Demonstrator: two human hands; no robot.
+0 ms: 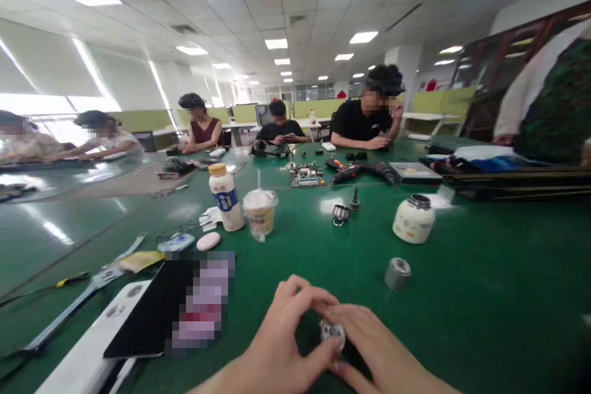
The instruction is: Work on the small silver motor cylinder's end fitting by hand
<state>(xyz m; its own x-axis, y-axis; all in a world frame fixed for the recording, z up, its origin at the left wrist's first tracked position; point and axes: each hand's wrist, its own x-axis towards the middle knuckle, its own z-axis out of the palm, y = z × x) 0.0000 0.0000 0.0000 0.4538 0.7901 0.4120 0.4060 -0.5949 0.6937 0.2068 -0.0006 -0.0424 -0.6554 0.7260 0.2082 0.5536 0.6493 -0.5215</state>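
A small round metal part [333, 333] is held between a person's two bare hands, just above the near edge of view, over a glossy green tabletop [484, 277]. The part is silver-grey, its circular end turned upward toward the viewer: a pale, bright rim runs around a darker, uneven middle with small lighter details, too small and blurred to make out. Fingers cover much of its side, so its full length is hidden. Both hands grasp it: the left hand [286, 341] presses its thumb against the near edge of the round face, fingers arched over the far side, while the right hand [381, 345] curls around it from the other side, its thumb just below, the fingertips of the two hands meeting. Beyond them, to the right, stands a short grey metal cylinder [398, 275] with a flat, round top. Farther back, a shiny open metal piece [341, 215] lies just beside a small dark part with an upright shaft [354, 199]. A squat cream-coloured jar [414, 221] stands well to their right.
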